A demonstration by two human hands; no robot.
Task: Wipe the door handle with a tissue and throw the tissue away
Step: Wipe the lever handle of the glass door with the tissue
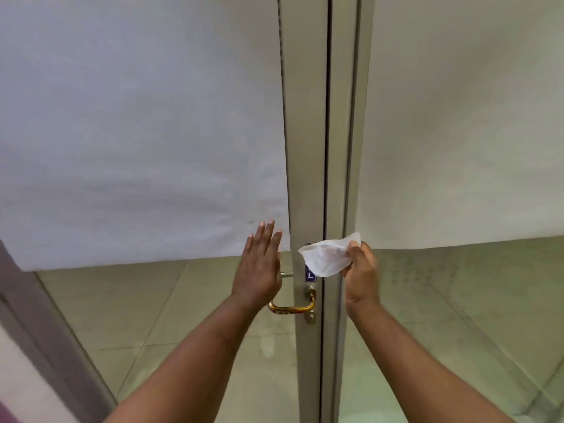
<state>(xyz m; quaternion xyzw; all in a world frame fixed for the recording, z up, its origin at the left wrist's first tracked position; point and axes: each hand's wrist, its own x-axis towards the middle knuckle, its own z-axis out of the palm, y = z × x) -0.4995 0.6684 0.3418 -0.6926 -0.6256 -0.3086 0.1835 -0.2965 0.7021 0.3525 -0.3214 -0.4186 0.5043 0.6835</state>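
Observation:
A brass lever door handle sits on the grey metal frame of a glass door, low in the view. My left hand is flat and open against the glass just left of the frame, above the handle, and its wrist hides the handle's left end. My right hand grips a crumpled white tissue to the right of the frame. The tissue hangs in front of a small blue sticker, above the handle and apart from it.
Frosted white film covers the upper glass of both door leaves. Through the clear lower glass I see beige floor tiles. A purple-grey frame runs down the left edge. A dark gap separates the two leaves.

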